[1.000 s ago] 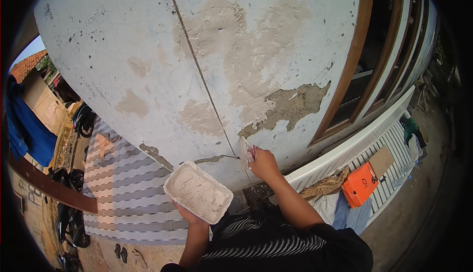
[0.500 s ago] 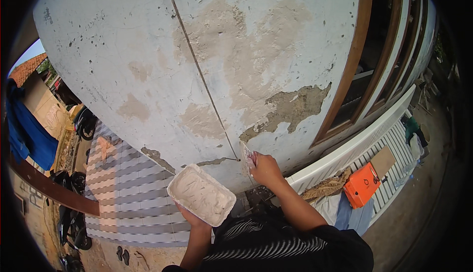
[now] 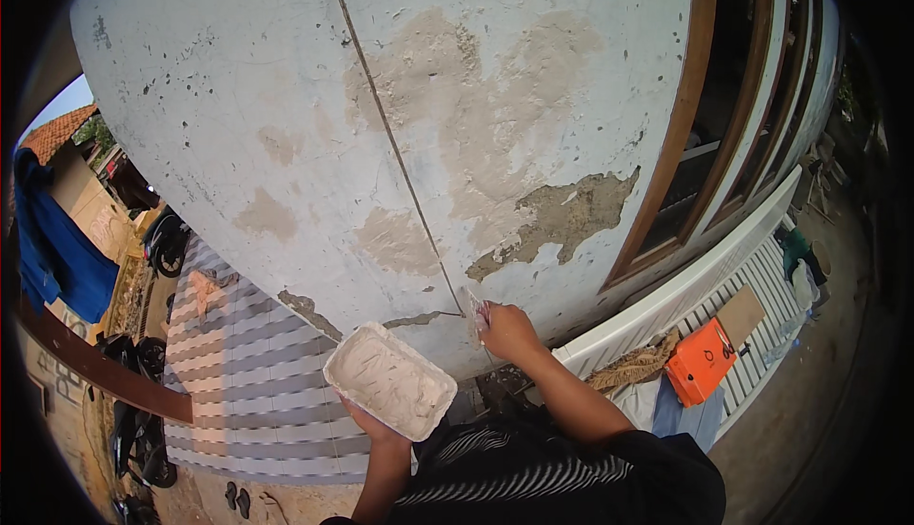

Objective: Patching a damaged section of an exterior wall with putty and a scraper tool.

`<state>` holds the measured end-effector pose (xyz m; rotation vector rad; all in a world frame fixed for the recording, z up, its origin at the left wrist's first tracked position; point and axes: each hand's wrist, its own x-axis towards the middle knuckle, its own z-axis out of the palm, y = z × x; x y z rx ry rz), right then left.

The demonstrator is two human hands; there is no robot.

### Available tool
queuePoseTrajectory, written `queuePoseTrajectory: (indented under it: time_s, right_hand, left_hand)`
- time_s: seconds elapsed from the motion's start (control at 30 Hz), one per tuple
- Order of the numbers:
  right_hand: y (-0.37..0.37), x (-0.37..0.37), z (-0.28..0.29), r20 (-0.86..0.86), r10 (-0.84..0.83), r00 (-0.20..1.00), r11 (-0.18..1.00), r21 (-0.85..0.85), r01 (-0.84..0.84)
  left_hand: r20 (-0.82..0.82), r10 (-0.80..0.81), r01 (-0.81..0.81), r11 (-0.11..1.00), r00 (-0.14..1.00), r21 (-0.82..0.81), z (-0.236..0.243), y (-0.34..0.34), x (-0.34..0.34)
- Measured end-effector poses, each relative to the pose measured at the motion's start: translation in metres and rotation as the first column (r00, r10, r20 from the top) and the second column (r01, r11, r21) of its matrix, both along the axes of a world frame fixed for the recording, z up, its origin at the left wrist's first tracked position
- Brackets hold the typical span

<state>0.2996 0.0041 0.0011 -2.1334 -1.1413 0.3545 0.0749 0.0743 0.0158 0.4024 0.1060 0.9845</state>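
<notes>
My left hand is closed under and around the near side of a white rectangular tub filled with beige putty. The tub tilts, its open top facing up. In my right hand, closed around its handle, a putty knife holds its whitish blade close to the wall; whether it touches I cannot tell. The pale blue wall carries smooth beige putty patches. Just above the knife is a rough grey-brown bare patch where paint has come off. A dark thin line runs down the wall to near the knife.
A white slatted bench stands at the right with an orange bag and cloths on it. Brown-framed windows are set in the wall. Striped tiles cover the floor at left, with sandals and parked motorbikes beyond.
My right hand and the putty knife have shifted slightly down and left, next to the lower end of the dark line. The tub stays nearly in place; the view has moved slightly.
</notes>
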Motion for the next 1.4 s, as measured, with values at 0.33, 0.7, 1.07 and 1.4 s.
queuePoseTrajectory:
  time_s: [0.33,0.7,1.07,1.4]
  right_hand:
    - [-0.005,-0.009,0.006,0.016,-0.067,0.998,0.998,0.008,0.067]
    - [-0.002,-0.005,-0.011,0.0,-0.04,0.999,0.999,-0.03,0.04]
    - [0.003,-0.002,-0.009,-0.028,-0.11,0.994,0.993,0.05,0.111]
    - [-0.001,0.011,-0.02,-0.01,-0.125,0.992,0.99,0.065,0.125]
  left_hand:
    - [-0.042,0.034,-0.035,0.999,0.999,-0.03,-0.007,0.004,-0.004]
    - [-0.054,0.052,-0.055,0.997,0.997,-0.051,-0.004,0.0,-0.01]
    - [-0.019,0.0,-0.001,0.997,1.0,-0.071,-0.011,0.001,-0.018]
    - [-0.076,0.036,-0.042,0.996,0.996,-0.081,-0.015,0.001,-0.015]
